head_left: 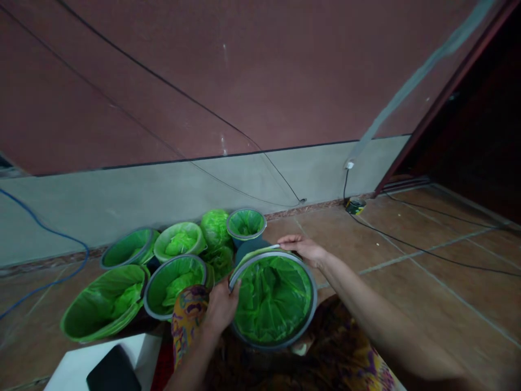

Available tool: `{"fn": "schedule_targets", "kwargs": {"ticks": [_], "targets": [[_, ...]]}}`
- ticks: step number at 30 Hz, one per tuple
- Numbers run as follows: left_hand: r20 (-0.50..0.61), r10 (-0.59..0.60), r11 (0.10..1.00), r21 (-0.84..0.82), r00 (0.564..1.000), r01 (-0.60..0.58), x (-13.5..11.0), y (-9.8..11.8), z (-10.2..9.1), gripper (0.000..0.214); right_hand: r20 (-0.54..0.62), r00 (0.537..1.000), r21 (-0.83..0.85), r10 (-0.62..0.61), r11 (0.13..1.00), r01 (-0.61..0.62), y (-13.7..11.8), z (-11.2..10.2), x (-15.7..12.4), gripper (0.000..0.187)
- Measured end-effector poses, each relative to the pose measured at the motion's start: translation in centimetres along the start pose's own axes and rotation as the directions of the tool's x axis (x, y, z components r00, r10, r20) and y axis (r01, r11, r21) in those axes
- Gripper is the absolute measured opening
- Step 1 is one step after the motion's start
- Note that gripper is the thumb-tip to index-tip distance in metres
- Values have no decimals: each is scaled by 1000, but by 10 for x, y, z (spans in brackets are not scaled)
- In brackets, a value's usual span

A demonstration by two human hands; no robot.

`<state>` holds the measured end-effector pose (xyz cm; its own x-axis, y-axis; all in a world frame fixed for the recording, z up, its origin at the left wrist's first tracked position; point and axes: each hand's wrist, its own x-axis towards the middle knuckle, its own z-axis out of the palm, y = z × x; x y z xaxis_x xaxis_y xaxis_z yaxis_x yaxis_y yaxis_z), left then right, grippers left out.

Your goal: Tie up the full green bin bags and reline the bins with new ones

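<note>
A round trash bin (pixel 274 301) with a grey rim and a green plastic bag lining it rests tilted at my lap, its mouth facing me. My left hand (pixel 222 305) is closed around the left side of its rim. At the far edge, my right hand (pixel 304 249) pinches a pale, thin edge of the bag or rim; I cannot tell which. Bag film hangs outside the bin's far side. Just beyond it, a smaller bin (pixel 246 224) with a green liner stands against the wall.
Several lined bins stand to the left, among them a large oval one (pixel 103 304). Green bag bundles (pixel 215 228) lie by the wall. A white box (pixel 73 369) with a dark object (pixel 114 372) is at lower left. A small tin (pixel 355 206) and black cable (pixel 407 247) lie right.
</note>
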<state>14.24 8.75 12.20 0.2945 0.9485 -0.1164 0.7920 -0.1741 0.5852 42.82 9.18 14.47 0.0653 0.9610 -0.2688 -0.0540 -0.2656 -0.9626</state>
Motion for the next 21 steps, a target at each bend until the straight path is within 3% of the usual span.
{"fn": "schedule_targets", "kwargs": {"ticks": [3, 10, 16, 21], "targets": [[37, 48, 997, 60, 998, -50, 2, 4, -7, 37, 49, 998, 56, 51, 997, -54, -1, -2, -11, 44], [139, 219, 954, 177, 966, -242, 10, 25, -8, 43, 205, 979, -171, -2, 985, 38, -15, 35, -15, 42], [211, 222, 942, 208, 952, -265, 15, 38, -10, 43, 132, 991, -144, -28, 988, 47, -5, 37, -15, 38], [264, 198, 930, 252, 944, -266, 13, 44, -6, 43, 273, 959, -454, -78, 868, 200, -6, 40, -33, 46]]}}
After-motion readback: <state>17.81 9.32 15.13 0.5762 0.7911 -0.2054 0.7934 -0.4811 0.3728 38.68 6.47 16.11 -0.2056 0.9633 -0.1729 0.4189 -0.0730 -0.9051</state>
